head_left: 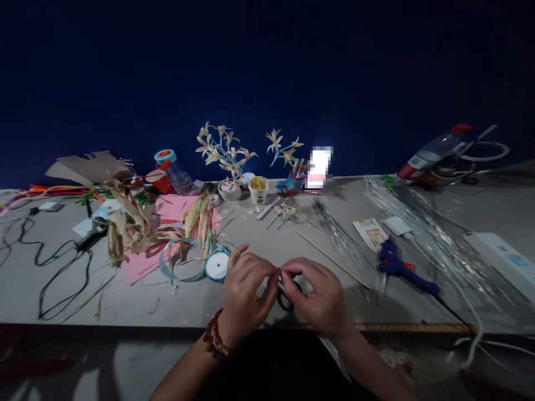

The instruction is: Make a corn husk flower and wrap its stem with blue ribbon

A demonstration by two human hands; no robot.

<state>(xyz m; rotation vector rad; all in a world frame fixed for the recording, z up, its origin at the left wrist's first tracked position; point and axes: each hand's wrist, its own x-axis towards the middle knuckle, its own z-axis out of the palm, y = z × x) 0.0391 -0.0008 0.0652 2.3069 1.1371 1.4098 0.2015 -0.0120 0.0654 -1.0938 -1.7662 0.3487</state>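
My left hand (pixel 246 287) and my right hand (pixel 320 295) meet above the near edge of the grey table (pixel 267 301), fingertips pinched together on a small piece I cannot make out. A beaded bracelet (pixel 214 337) circles my left wrist. Black scissors (pixel 287 298) lie on the table just beneath my right fingers. A spool of light blue ribbon (pixel 216 266) sits just left of my left hand, its ribbon looping leftward.
Dried corn husks (pixel 134 225) and pink paper (pixel 175 209) lie at left with black cables (pixel 54 267). A blue glue gun (pixel 399 267), a wooden stick (pixel 330 259) and clear wrapping (pixel 434 234) lie at right. Husk flowers (pixel 223 147), cups and a bottle (pixel 434 150) line the back.
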